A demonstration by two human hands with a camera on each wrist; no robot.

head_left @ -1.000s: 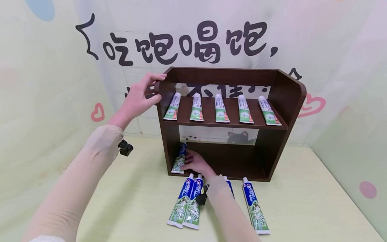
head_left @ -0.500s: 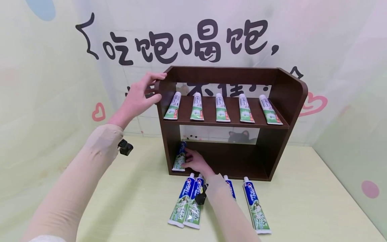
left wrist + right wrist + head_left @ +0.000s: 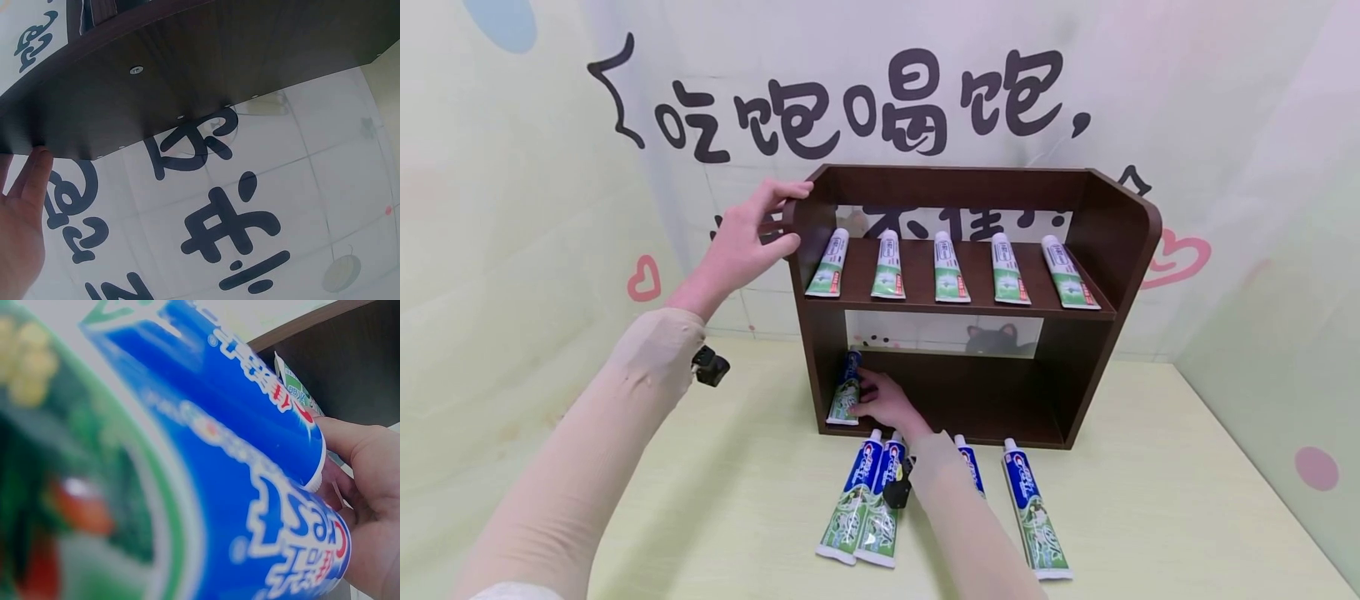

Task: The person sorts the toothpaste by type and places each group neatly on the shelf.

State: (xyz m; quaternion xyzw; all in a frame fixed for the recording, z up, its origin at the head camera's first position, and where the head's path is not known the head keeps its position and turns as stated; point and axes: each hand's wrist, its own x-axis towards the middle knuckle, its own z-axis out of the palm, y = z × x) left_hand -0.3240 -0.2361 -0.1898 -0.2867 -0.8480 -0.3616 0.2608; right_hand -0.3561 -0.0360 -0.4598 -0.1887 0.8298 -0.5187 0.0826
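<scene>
In the head view my right hand [image 3: 891,404] pinches a blue and green toothpaste tube [image 3: 846,396] at its right side. That tube leans cap-up against the left end of the lower compartment of a dark brown shelf unit [image 3: 970,400]. My left hand [image 3: 741,242] rests on the unit's left side panel, fingertips at its top edge and thumb by the front edge. The left wrist view shows its fingers [image 3: 39,175] straight against the panel [image 3: 187,69]. In the right wrist view, two table tubes [image 3: 269,506] fill the foreground, and the right hand [image 3: 375,500] is partly behind them.
Several white and green toothpaste tubes [image 3: 951,271] lean in a row on the upper shelf. On the pale table [image 3: 1150,500], two overlapping blue and green tubes [image 3: 850,504], one partly under the right forearm, and another tube [image 3: 1037,521] lie before the unit.
The tube in my right hand has shifted slightly up and back into the lower compartment. My left hand has stayed on the side panel.
</scene>
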